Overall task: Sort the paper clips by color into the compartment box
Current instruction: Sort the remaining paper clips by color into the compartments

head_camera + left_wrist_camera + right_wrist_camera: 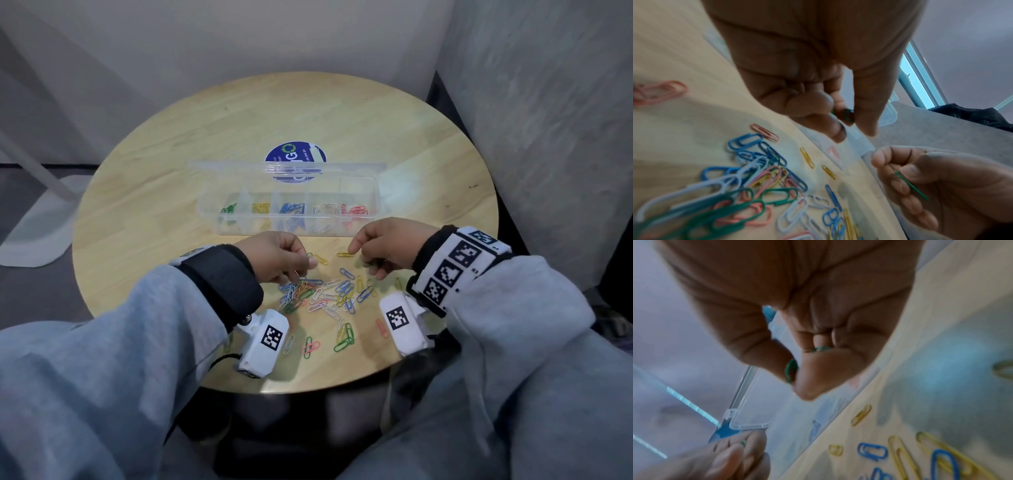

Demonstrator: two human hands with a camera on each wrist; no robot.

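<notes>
Gathering green clips is the step in hand, by my reading: both hands hang over the loose pile (322, 298) on the worktop (171, 205), just in front of the box (291, 219). The left hand (279, 255) has its fingers (813, 104) curled, and the left wrist view shows a green clip (847, 114) pinched between thumb and fingertips. The right hand (387, 245) is curled too, pinching another green clip (791, 370) between thumb and forefinger, with a second bit of green showing deeper among its curled fingers. The box stands open, its clear lid tipped back behind it; seen from the head camera its cells hold green, yellow, blue, white and red clips, running left to right. So the sort is part done, with many clips of every colour in front of the box. The next move, I judge, calls for carrying the green clips to the leftmost cell and letting go over it without spilling into the yellow one beside it. Behind the box lies a round blue sticker (294, 156) with a recycling mark and a large G; its smaller writing is too blurred to read.
</notes>
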